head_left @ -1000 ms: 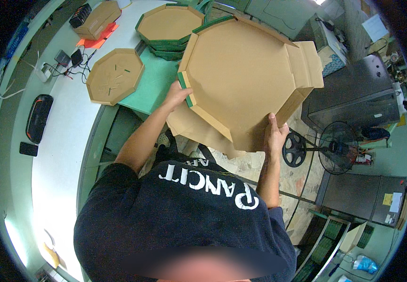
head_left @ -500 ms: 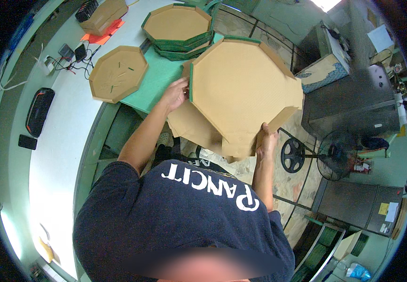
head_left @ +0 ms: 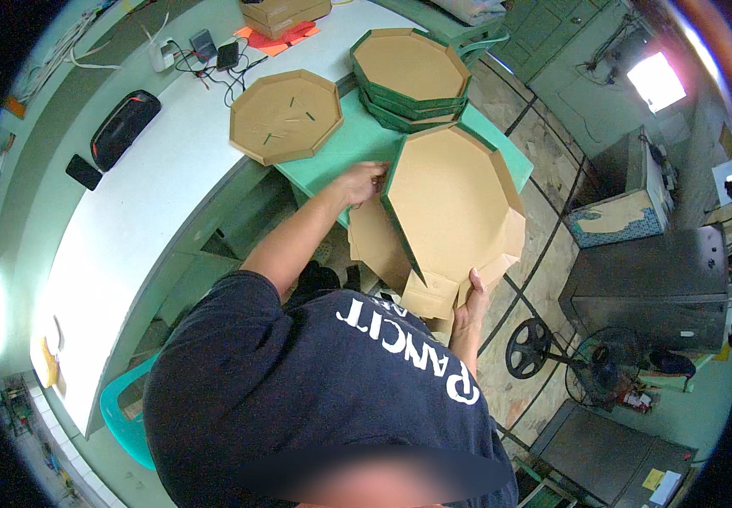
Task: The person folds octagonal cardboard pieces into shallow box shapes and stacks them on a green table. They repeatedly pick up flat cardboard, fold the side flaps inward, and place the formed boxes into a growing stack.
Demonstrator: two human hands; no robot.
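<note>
The left hand [head_left: 364, 179] grips the upper left edge of an octagonal cardboard box [head_left: 451, 199], fingers closed on its green rim; the right hand [head_left: 470, 306] is clamped on a loose flap at the box's lower edge, at about six o'clock from the box's middle; the box is held tilted off the bench [head_left: 129, 220], brown inside face up, in front of the person's chest and just past the bench's near edge, partly over a green sheet [head_left: 341, 144] lying on the bench; a second brown cardboard piece [head_left: 374, 241] hangs beneath the box at about eight o'clock; at twelve o'clock from the box stands a stack of finished green-sided octagonal boxes [head_left: 410, 72] on the green sheet; at ten o'clock lies a single flat brown octagonal lid [head_left: 284, 115] on the white bench; farther out at ten o'clock sit a black oblong case [head_left: 125, 129], a dark phone [head_left: 83, 172], and a tangle of chargers and cables [head_left: 205, 52]; on the floor at four o'clock stands a small fan [head_left: 603, 377].
</note>
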